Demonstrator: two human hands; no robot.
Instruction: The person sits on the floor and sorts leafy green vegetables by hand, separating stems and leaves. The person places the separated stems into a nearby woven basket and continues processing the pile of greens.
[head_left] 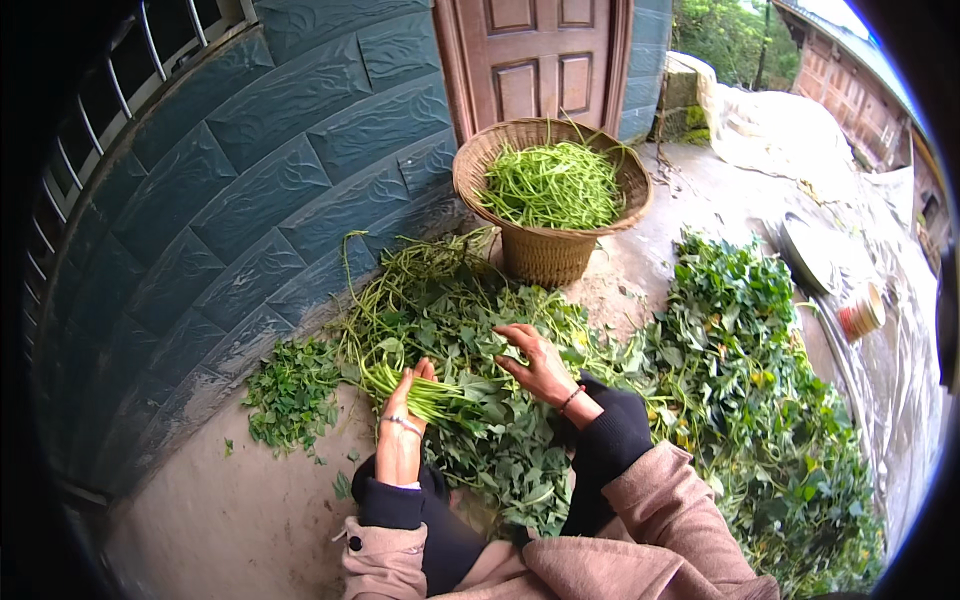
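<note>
My left hand (pixel 402 420) holds a bundle of cut green stems (pixel 425 398), its fingers and thumb around them and the stems slanting to the right. Apart from that bundle, my right hand (pixel 540 368) hovers to the right with its fingers spread and nothing visible in them. Beneath both hands spreads a heap of leafy green vines (pixel 515 465), some of it between my legs. Beyond the heap stands a woven basket (pixel 548 258) with a wide, flared rim. Bright green leafless stems (pixel 556 188) pile up inside it.
A small pile of leaves (pixel 293 396) lies left, by the blue tiled wall (pixel 270 180). On the right stretches a long bank of leafy greens (pixel 752 385), beside a pale plastic sheet (pixel 905 390) and a small tub (pixel 860 312). A brown door (pixel 535 60) is behind the basket.
</note>
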